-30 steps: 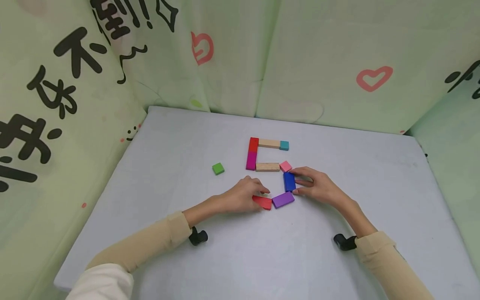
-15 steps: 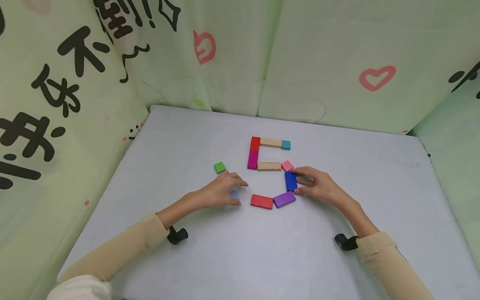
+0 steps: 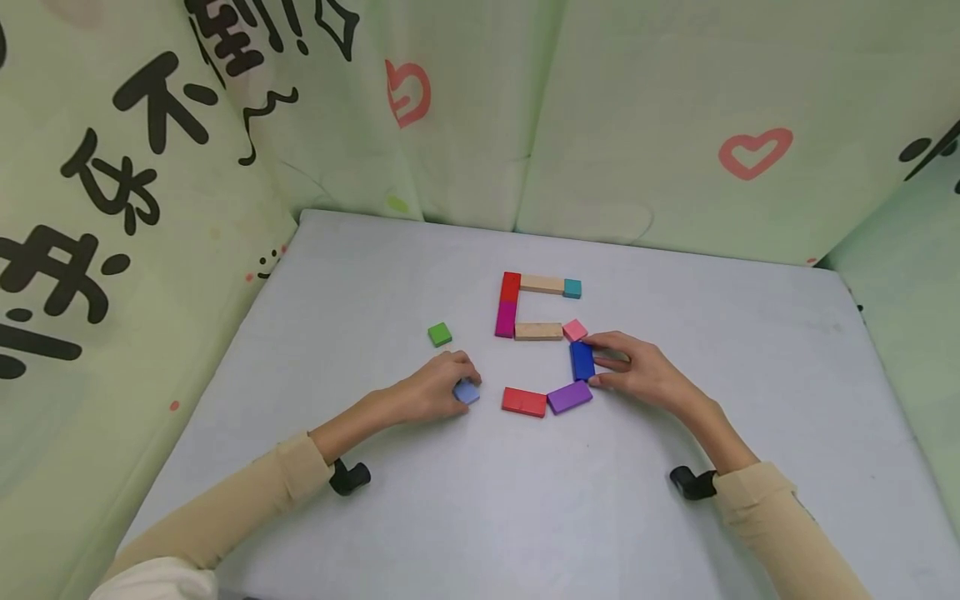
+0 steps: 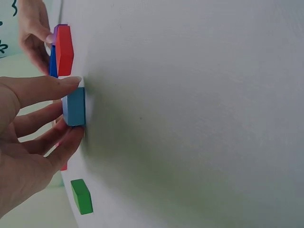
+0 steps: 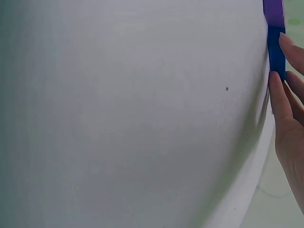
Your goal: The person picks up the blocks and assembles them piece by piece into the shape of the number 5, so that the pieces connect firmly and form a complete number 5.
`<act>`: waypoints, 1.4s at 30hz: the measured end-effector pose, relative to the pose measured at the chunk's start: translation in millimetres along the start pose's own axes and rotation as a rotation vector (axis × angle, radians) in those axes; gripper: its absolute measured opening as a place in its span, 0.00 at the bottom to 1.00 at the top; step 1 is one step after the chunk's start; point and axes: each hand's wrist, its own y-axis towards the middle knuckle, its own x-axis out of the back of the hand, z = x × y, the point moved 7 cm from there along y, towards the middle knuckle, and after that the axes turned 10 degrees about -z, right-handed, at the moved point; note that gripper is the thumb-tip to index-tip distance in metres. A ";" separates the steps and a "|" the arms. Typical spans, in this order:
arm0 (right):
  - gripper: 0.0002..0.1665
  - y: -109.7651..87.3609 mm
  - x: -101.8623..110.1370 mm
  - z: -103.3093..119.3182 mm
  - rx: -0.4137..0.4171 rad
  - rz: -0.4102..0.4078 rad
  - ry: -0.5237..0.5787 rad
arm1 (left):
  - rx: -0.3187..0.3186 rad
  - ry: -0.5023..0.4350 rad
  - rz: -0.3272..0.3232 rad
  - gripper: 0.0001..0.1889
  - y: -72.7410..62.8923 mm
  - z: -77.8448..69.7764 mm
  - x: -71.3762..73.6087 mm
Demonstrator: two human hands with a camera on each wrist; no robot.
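Note:
My left hand point(image 3: 432, 387) pinches a small light blue block point(image 3: 467, 392) between thumb and fingers, left of the other blocks. In the left wrist view the thumb lies at one end of this light blue block point(image 4: 74, 107) and the fingertips at the other. My right hand point(image 3: 637, 372) holds a dark blue block point(image 3: 582, 362) by its two ends, thumb at the near end and index finger at the far end. A purple block point(image 3: 570, 397) touches its near end, and a red block point(image 3: 524, 402) lies left of that. At its far end sits a pink cube point(image 3: 575, 330).
Behind, two wooden blocks point(image 3: 538, 332), a magenta block point(image 3: 506, 319), a red block point(image 3: 511, 287) and a teal cube point(image 3: 572, 288) form an open-sided outline. A green cube point(image 3: 439, 334) lies beyond my left hand. A printed curtain point(image 3: 630, 125) borders the white table point(image 3: 600, 517).
My left hand has left the red block, moved leftward and closed its fingers on the light blue block. My right hand stays at the dark blue block.

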 end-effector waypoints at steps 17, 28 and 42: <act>0.39 -0.7 -0.1 -5.2 -0.010 0.002 0.000 | 0.011 0.003 0.016 0.18 6.8 -3.9 -5.7; 0.39 -1.0 -0.1 -4.1 -0.004 0.004 -0.006 | -0.007 0.043 0.022 0.19 18.9 -13.6 -10.2; 0.38 1.2 -0.4 -2.1 -0.017 0.007 -0.017 | -0.045 0.044 0.017 0.18 24.8 -23.3 -12.8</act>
